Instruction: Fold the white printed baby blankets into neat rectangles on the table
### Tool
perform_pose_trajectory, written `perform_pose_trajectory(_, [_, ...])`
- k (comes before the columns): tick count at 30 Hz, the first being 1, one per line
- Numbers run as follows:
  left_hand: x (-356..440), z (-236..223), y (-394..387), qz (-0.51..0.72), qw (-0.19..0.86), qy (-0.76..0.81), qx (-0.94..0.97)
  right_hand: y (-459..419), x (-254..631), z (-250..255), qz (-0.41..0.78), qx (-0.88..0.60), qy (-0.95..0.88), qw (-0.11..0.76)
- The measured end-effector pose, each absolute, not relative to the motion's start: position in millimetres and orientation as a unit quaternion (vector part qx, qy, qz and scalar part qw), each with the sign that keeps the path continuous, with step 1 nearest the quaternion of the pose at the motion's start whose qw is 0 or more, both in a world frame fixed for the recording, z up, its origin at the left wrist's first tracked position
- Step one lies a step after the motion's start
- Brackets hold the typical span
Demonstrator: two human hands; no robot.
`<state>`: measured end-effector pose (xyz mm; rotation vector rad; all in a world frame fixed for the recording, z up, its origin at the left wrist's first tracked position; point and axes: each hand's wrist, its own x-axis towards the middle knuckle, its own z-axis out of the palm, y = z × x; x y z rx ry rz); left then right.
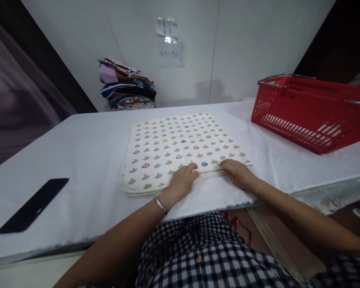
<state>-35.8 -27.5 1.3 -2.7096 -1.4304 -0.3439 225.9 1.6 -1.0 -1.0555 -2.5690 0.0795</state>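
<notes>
A folded white cloth point(180, 148) printed with grey, red, blue, green and yellow mushroom-like shapes lies flat in front of me, its near edge showing several layers. My left hand point(181, 182), with a metal bracelet at the wrist, is closed at the middle of that near edge. Farther right, my right hand point(238, 173) grips the same edge close to the corner, fingertips on the printed side. The undersides of both hands are hidden.
A white-covered table point(86, 160) carries a dark flat slab point(34, 205) at left and a red plastic basket point(312, 112) at right. Several folded fabrics point(128, 86) are stacked at the back. Paper notes point(171, 54) hang on the wall.
</notes>
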Motion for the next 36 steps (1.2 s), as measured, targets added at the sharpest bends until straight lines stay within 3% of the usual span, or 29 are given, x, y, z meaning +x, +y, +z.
perform_pose_trajectory(7, [-31.9, 9.1, -31.3, -0.105, 0.003, -0.456, -0.884, 2.7, 230.3, -6.1, 0.002, -0.317, -0.931, 0.184])
perform_pose_trajectory(19, [-23.4, 23.0, -25.1, -0.080, -0.082, -0.518, -0.848, 4.3, 224.7, -4.7, 0.026, -0.358, -0.919, 0.165])
perform_pose_trajectory(28, [-25.0, 6.5, -27.1, -0.150, -0.037, -0.445, -0.882, -3.9, 228.6, -2.1, 0.073, -0.383, -0.898, 0.206])
perform_pose_trajectory(36, [-26.5, 2.3, -35.3, -0.097, 0.026, -0.418, -0.903, -3.3, 229.5, -6.4, 0.060, -0.379, -0.903, 0.194])
